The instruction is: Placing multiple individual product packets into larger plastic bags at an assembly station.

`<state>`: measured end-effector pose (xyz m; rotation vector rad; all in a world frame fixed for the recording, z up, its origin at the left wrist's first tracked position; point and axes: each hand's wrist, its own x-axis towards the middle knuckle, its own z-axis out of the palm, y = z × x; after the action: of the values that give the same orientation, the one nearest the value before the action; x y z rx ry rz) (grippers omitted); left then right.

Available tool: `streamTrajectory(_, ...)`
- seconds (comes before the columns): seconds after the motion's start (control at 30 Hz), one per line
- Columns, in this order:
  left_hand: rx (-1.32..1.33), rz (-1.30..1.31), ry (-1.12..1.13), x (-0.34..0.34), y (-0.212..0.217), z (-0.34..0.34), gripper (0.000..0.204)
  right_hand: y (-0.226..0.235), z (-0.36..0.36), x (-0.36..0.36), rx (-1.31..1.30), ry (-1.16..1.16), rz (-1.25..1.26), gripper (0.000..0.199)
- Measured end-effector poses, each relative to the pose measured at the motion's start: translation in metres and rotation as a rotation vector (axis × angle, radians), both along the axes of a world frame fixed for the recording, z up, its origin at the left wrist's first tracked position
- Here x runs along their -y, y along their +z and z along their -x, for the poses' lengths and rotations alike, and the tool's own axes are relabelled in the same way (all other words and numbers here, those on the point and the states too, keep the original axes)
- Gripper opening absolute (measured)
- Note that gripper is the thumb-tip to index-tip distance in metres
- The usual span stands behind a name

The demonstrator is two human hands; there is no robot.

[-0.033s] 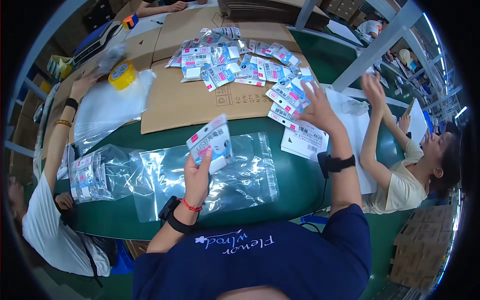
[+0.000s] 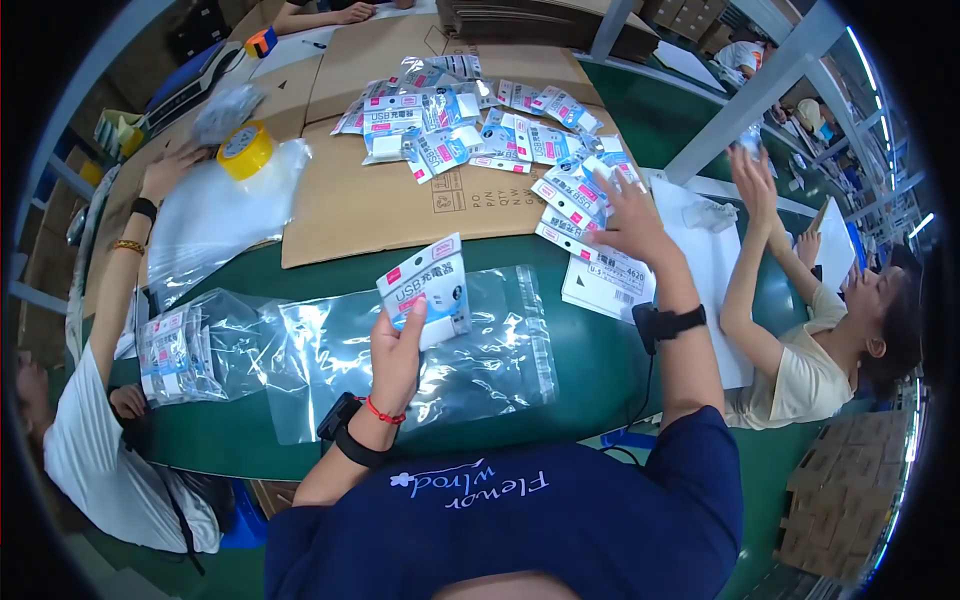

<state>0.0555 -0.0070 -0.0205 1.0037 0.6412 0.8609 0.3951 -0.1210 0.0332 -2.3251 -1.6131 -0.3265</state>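
Observation:
My left hand (image 2: 396, 355) pinches a flat USB charger pack (image 2: 425, 293), white and blue with a pink patch, above a clear plastic bag (image 2: 480, 365) laid flat on the green table. To the right, my right hand (image 2: 638, 220) hovers with fingers apart over the near edge of a heap of similar packs (image 2: 445, 150). Whether its fingertips touch the packs (image 2: 570, 200) beneath cannot be made out. A stack of white printed sheets (image 2: 605, 285) lies partly under those packs, by my right wrist.
Flattened cardboard (image 2: 360, 200) carries the heap. At left are a bagged bundle of packs (image 2: 178, 355), yellow tape (image 2: 246, 150) and clear bags (image 2: 225, 220). Co-workers reach in from the left (image 2: 170, 175) and right (image 2: 752, 185). A metal post (image 2: 750, 90) rises at far right.
The pack in my left hand has turned slightly and its printed front shows more fully. My right hand has shifted slightly down. The right co-worker's hands have moved a little.

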Motion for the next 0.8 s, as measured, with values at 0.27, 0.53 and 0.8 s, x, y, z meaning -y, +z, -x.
streamTrajectory(0.27,0.013,0.058,-0.07,0.002,-0.005,-0.001,0.03,0.001,0.065,-0.08,-0.384,-0.303,0.264,0.072)
streamTrajectory(0.53,0.12,0.185,-0.045,0.0,-0.002,-0.001,0.038,0.016,0.072,-0.104,-0.214,0.15,0.074,0.036)
streamTrajectory(0.8,0.106,0.224,-0.097,-0.002,-0.002,0.0,0.04,-0.017,0.073,-0.147,0.213,0.44,0.079,0.039)
